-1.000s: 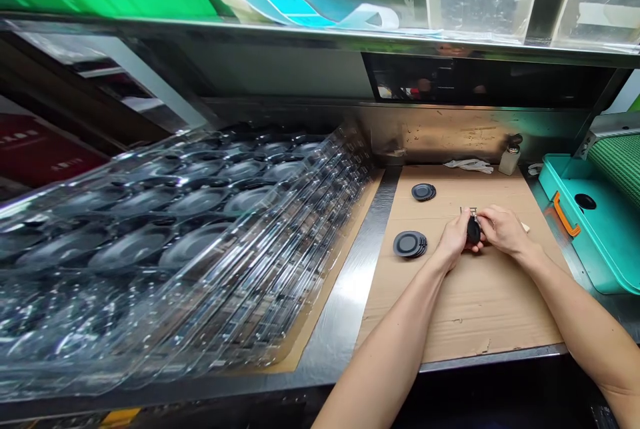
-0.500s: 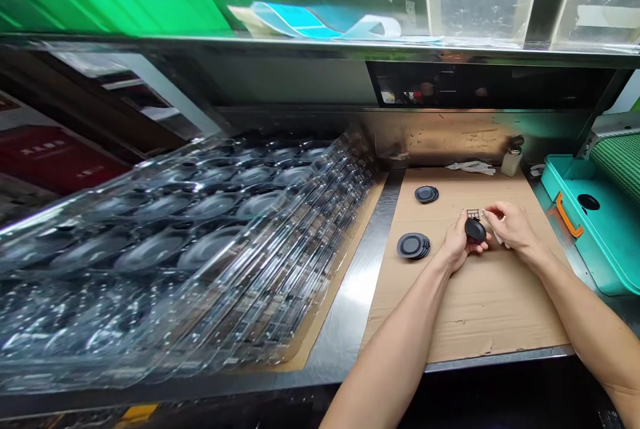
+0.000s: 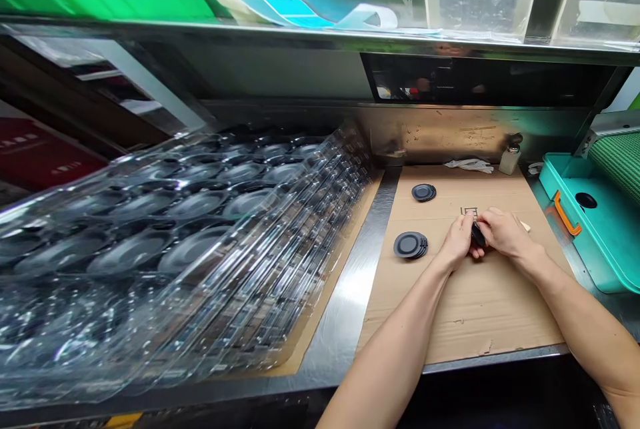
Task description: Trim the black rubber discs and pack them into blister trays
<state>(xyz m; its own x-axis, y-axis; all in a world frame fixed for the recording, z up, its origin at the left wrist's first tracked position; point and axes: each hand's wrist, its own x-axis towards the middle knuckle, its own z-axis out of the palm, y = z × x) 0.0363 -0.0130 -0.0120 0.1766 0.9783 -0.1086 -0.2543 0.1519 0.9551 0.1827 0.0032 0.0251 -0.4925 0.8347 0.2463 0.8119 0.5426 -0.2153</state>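
A black round part (image 3: 478,234) is held between my two hands above the cardboard sheet (image 3: 480,309). My left hand (image 3: 457,239) is closed around its left side, fingertips showing below it. The fingers of my right hand (image 3: 503,230) pinch its upper right edge. A small pale object (image 3: 525,226) shows just beyond my right hand; whether that hand touches it is unclear. To the left on the cardboard lie two overlapping groups of black discs, a smaller one (image 3: 423,193) at the back and a larger one (image 3: 410,245) nearer me.
Stacked clear plastic trays (image 3: 200,242) with dark round parts fill the left side. A teal bin (image 3: 600,242) with an orange handle stands at the right. White gloves (image 3: 470,165) and a small bottle (image 3: 510,157) are at the back. A metal shelf (image 3: 300,37) crosses above.
My right hand has moved in against the black part, and its fingers now hold the edge. The part is turned more edge-on. The view has shifted slightly.
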